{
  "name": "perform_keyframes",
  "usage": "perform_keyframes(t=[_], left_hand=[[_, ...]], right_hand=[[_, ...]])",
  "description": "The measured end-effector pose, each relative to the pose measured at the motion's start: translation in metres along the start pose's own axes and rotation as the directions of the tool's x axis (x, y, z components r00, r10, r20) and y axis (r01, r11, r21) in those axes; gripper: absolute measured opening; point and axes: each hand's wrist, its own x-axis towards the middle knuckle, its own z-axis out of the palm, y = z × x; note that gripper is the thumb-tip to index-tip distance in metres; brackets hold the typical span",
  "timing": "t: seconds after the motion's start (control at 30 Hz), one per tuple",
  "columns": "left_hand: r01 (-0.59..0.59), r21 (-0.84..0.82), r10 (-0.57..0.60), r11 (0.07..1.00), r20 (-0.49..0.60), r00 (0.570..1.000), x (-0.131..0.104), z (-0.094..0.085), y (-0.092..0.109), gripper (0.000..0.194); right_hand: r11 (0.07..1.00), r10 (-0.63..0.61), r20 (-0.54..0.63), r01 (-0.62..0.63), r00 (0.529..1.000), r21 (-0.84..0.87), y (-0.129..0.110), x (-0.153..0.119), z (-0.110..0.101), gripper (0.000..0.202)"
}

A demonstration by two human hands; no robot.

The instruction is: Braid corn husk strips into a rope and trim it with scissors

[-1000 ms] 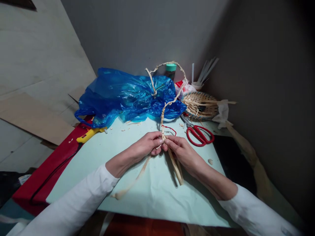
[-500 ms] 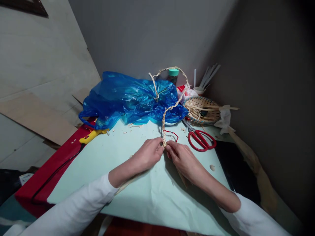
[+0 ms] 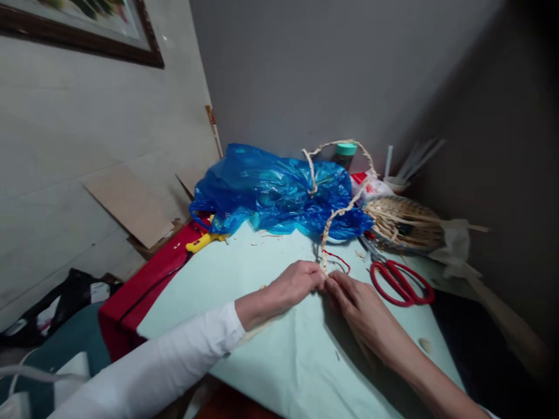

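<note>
A pale braided cord (image 3: 328, 228) rises from between my two hands and curves back over a blue plastic bag. My left hand (image 3: 301, 278) pinches the cord's lower end from the left, with a loose pale strip trailing below the wrist. Close against it on the right, my right hand (image 3: 351, 294) grips the same end with fingers pressed together. A thin red string (image 3: 338, 256) loops out from the cord just above my fingers. Red-handled scissors (image 3: 402, 283) lie on the pale green cloth to the right of my right hand.
The blue bag (image 3: 271, 189) lies at the table's back. A woven basket (image 3: 404, 224) with strips stands at the back right, near a green-lidded jar (image 3: 346, 149) and white sticks. A yellow tool (image 3: 205, 241) with a black cable lies at left. A dark flat item (image 3: 471, 337) is at right.
The view has swung left and up, so the table and both hands appear further right and lower. Both hands keep their pinch on the braided cord.
</note>
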Motion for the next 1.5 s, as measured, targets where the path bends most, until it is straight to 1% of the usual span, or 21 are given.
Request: perform_keyframes(t=[0.07, 0.1, 0.17, 0.27, 0.37, 0.47, 0.57, 0.67, 0.77, 0.87, 0.97, 1.03, 1.1, 1.17, 1.23, 1.3, 1.4, 1.47, 1.5], left_hand=[[-0.002, -0.002, 0.002, 1.000, -0.017, 1.000, 0.001, 0.000, -0.002, 0.014], [-0.005, -0.003, 0.005, 1.000, -0.023, 1.000, 0.001, -0.001, -0.002, 0.013], [-0.012, 0.003, 0.012, 1.000, -0.035, 0.999, 0.001, -0.001, -0.003, 0.013], [-0.017, 0.034, 0.019, 0.999, -0.050, 0.999, 0.000, 0.000, -0.004, 0.015], [-0.028, 0.070, 0.032, 0.997, -0.056, 0.998, 0.001, 0.000, -0.004, 0.018], [-0.034, 0.101, 0.040, 0.994, -0.062, 0.997, 0.001, 0.000, -0.002, 0.019], [-0.031, 0.126, 0.041, 0.992, -0.080, 0.996, 0.000, 0.001, 0.000, 0.019], [-0.017, 0.135, 0.034, 0.991, -0.124, 0.992, -0.001, 0.003, 0.000, 0.019], [0.012, 0.090, 0.000, 0.996, -0.129, 0.992, -0.001, 0.005, -0.003, 0.019], [0.060, -0.002, -0.060, 0.998, -0.081, 0.995, 0.000, 0.006, -0.005, 0.017], [0.115, -0.102, -0.119, 0.988, -0.031, 0.992, -0.001, 0.003, -0.001, 0.015], [0.137, -0.150, -0.139, 0.979, -0.005, 0.990, -0.003, 0.002, 0.003, 0.016], [0.140, -0.187, -0.141, 0.972, 0.007, 0.990, -0.004, 0.000, 0.006, 0.021], [0.138, -0.212, -0.140, 0.967, 0.004, 0.990, -0.005, -0.001, 0.007, 0.026], [0.130, -0.218, -0.135, 0.967, -0.012, 0.991, -0.006, -0.001, 0.007, 0.026], [0.112, -0.219, -0.121, 0.969, -0.026, 0.992, -0.006, -0.001, 0.006, 0.022], [0.115, -0.254, -0.123, 0.960, -0.019, 0.992, -0.007, -0.002, 0.007, 0.020], [0.137, -0.269, -0.141, 0.953, 0.005, 0.990, -0.007, -0.004, 0.008, 0.019], [0.145, -0.268, -0.145, 0.953, 0.018, 0.989, -0.007, -0.004, 0.009, 0.017]], right_hand=[[0.999, -0.025, 0.039, 0.024, 0.999, 0.035, 0.002, 0.001, -0.001, 0.036], [0.999, -0.034, 0.051, 0.033, 0.998, 0.024, 0.003, 0.001, -0.001, 0.037], [0.997, -0.029, 0.041, 0.032, 0.999, -0.072, 0.003, 0.001, -0.002, 0.034], [0.964, 0.011, -0.019, -0.016, 1.000, -0.264, -0.001, 0.000, -0.003, 0.030], [0.936, 0.051, -0.043, -0.063, 0.998, -0.345, -0.007, -0.002, -0.005, 0.030], [0.913, 0.006, -0.079, -0.038, 0.997, -0.407, -0.011, -0.003, -0.007, 0.026], [0.905, -0.049, -0.110, -0.003, 0.993, -0.426, -0.012, -0.005, -0.007, 0.026], [0.928, -0.023, -0.105, -0.018, 0.994, -0.372, -0.014, -0.007, -0.005, 0.031], [0.930, -0.021, -0.093, -0.014, 0.995, -0.367, -0.020, -0.008, -0.001, 0.032], [0.903, -0.050, -0.086, 0.009, 0.995, -0.430, -0.025, -0.010, 0.003, 0.026], [0.853, -0.062, -0.070, 0.016, 0.996, -0.522, -0.028, -0.010, 0.008, 0.025], [0.803, -0.044, -0.042, 0.011, 0.998, -0.596, -0.030, -0.010, 0.011, 0.024], [0.752, -0.020, -0.013, 0.006, 1.000, -0.659, -0.032, -0.010, 0.013, 0.024], [0.723, -0.015, 0.013, 0.020, 1.000, -0.690, -0.033, -0.011, 0.014, 0.026], [0.726, -0.028, 0.033, 0.043, 0.999, -0.686, -0.032, -0.012, 0.013, 0.026], [0.764, -0.060, 0.029, 0.064, 0.998, -0.643, -0.030, -0.013, 0.009, 0.026], [0.876, -0.103, -0.013, 0.085, 0.995, -0.474, -0.024, -0.013, -0.004, 0.030], [0.939, -0.100, -0.075, 0.070, 0.992, -0.335, -0.019, -0.010, -0.013, 0.037], [0.958, -0.094, -0.112, 0.059, 0.989, -0.279, -0.016, -0.008, -0.016, 0.038]])
